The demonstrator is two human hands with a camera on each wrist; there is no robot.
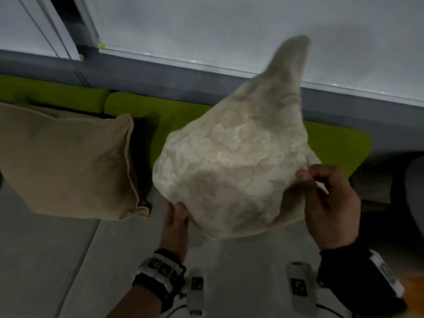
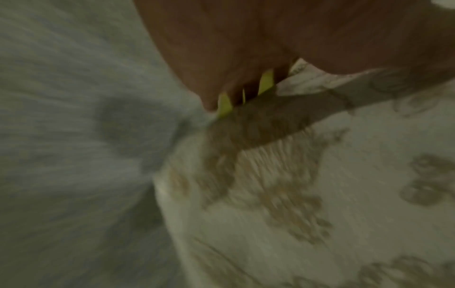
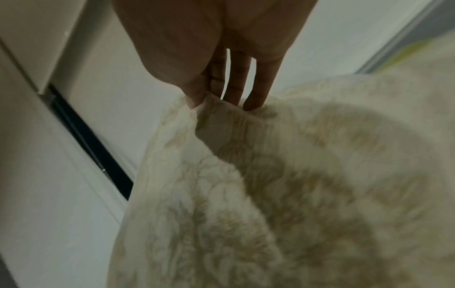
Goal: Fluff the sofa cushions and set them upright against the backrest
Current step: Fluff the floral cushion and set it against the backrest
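A cream cushion (image 1: 231,171) with a raised floral pattern hangs in the air over the grey sofa seat (image 1: 68,260), one corner pointing up and blurred. My right hand (image 1: 325,198) pinches its right edge; the right wrist view shows the thumb and fingers (image 3: 253,93) holding a fold of the cushion (image 3: 270,194). My left hand (image 1: 176,221) lies flat against the cushion's lower left side, fingers straight. The left wrist view is blurred, with the hand (image 2: 234,68) on the patterned cushion (image 2: 320,194). A tan cushion (image 1: 68,161) leans upright against the green backrest (image 1: 146,109) at left.
The green backrest runs along a grey ledge (image 1: 206,76) under a white wall with a window blind (image 1: 229,31). Two white devices with cables (image 1: 298,288) lie on the seat near the front edge. A dark object (image 1: 413,196) stands at the far right.
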